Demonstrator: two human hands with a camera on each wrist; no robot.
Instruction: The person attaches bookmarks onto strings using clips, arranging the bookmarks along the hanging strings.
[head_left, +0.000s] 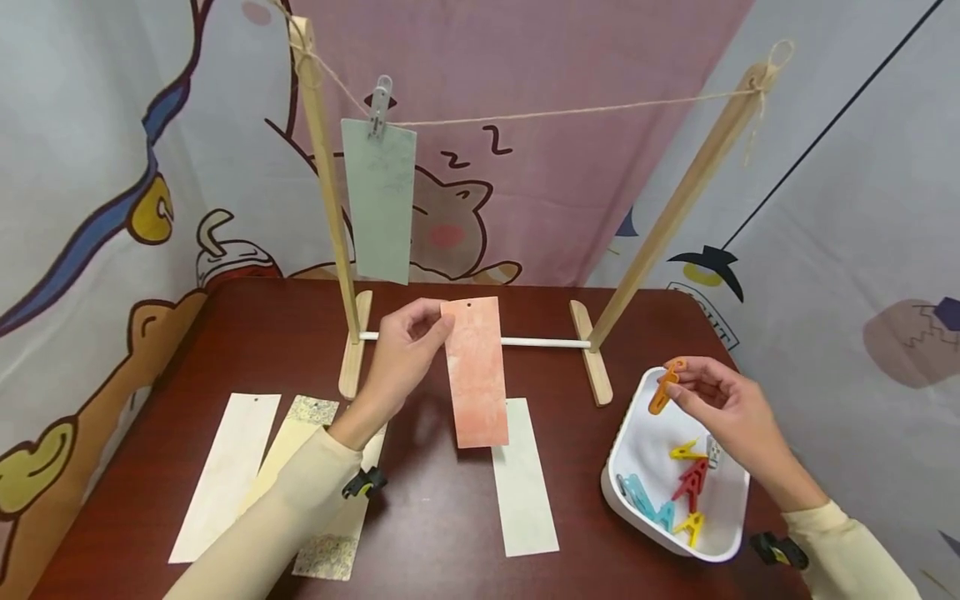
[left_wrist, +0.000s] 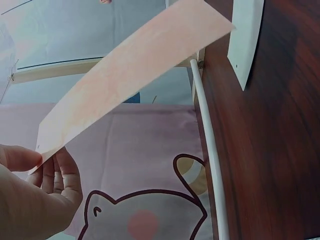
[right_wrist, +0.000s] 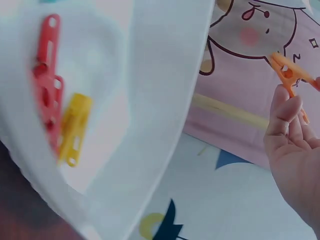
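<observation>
My left hand [head_left: 408, 350] pinches an orange-pink paper strip [head_left: 477, 375] by its upper left edge, near a small punched hole, and the strip hangs above the table. In the left wrist view the thumb and fingers clasp one end of the strip [left_wrist: 125, 75]. Over the white basin at the right, my right hand [head_left: 731, 408] holds an orange clothespin [head_left: 664, 388] between thumb and fingers. The right wrist view shows this clothespin [right_wrist: 286, 72] clear of the basin wall. A pale green strip [head_left: 379, 200] hangs from the string under a clear clip [head_left: 380, 104].
Wooden posts [head_left: 667, 217] hold up a twine line [head_left: 570, 112], with a white rod [head_left: 547, 342] low between them. Paper strips lie at left, and a pale one [head_left: 525, 483] lies mid-table. The white basin [head_left: 617, 492] contains yellow, red, blue and clear clothespins.
</observation>
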